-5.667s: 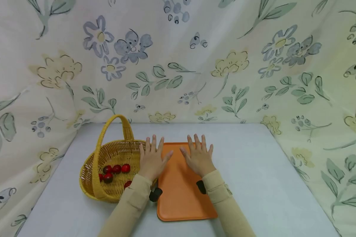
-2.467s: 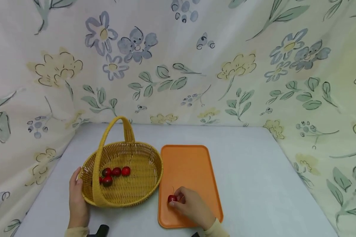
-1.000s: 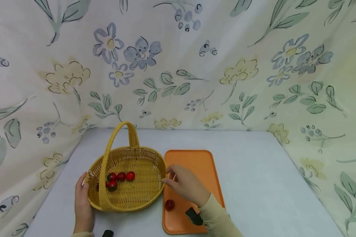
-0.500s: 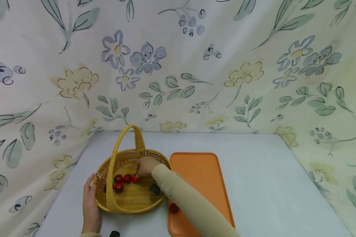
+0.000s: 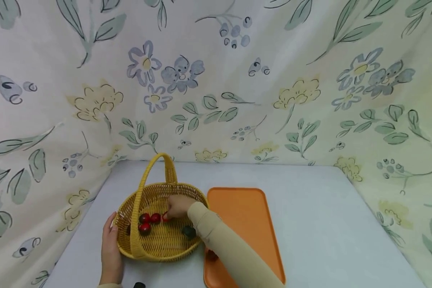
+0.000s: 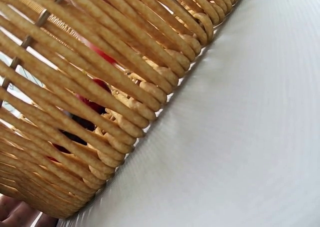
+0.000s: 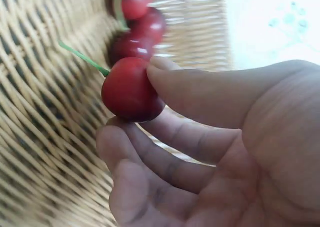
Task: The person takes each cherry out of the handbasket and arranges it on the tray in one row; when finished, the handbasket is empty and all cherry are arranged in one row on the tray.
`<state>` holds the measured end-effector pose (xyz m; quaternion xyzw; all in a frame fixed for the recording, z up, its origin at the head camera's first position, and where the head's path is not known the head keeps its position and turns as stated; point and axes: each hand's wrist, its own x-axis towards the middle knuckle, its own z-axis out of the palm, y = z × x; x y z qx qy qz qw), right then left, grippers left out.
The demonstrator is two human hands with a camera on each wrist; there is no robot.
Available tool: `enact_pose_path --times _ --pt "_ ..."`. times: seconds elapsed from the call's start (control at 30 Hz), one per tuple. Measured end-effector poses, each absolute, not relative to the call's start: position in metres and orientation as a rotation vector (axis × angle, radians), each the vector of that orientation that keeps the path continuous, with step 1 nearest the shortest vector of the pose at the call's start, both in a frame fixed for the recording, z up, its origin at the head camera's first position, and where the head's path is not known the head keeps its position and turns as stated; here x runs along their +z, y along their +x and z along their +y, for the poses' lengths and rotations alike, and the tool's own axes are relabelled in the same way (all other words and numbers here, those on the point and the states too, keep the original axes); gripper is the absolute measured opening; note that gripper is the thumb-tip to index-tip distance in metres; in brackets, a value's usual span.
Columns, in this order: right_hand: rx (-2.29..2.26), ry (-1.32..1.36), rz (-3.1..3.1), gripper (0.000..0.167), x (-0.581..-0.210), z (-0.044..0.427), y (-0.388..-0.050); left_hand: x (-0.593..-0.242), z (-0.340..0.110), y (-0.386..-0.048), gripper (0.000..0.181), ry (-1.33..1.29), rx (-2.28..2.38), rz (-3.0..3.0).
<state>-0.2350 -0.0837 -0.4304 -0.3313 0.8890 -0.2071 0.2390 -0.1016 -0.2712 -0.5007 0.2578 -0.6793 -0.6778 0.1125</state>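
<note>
In the right wrist view my right hand [image 7: 210,137] pinches a red cherry [image 7: 131,89] with a green stem between thumb and fingers. The head view has this right hand [image 5: 178,206] inside the yellow wicker basket [image 5: 158,254]. Several other dark red cherries [image 5: 145,229] lie in the basket's left half. My left hand [image 5: 111,252] rests against the basket's left outer side, fingers extended along the rim. The left wrist view shows the basket's woven wall [image 6: 110,87] up close and only a bit of the fingers at the bottom left corner.
An orange tray [image 5: 243,208] lies right of the basket, under my right forearm. One dark red cherry [image 5: 211,255] is on it near its left edge, partly covered by the sleeve. A floral cloth [image 5: 216,80] hangs behind the white table [image 5: 309,224].
My right hand has gone from the tray leftward into the basket and now pinches a cherry there. The cherry it held earlier was let go on the tray. The left hand stays at the basket.
</note>
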Motion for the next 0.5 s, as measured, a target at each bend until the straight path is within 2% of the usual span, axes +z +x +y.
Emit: enact_pose_path --times 0.13,0.23,0.37,0.5 --pt "-0.683 -0.873 2.472 0.016 -0.408 -0.053 -0.227 -0.504 -0.270 -0.102 0.051 0.763 -2.013 -1.997" --pt "-0.932 -0.818 2.441 0.032 -0.388 -0.022 -0.216 -0.505 -0.271 -0.102 0.051 0.771 -2.009 -2.003" --pt "-1.390 -0.664 2.274 0.027 -0.374 0.022 -0.199 -0.503 -0.273 -0.102 0.050 0.773 -2.010 -2.008" --pt "-1.662 -0.479 2.183 0.026 -0.381 0.059 -0.181 -0.503 -0.274 -0.100 0.050 0.771 -2.019 -2.002"
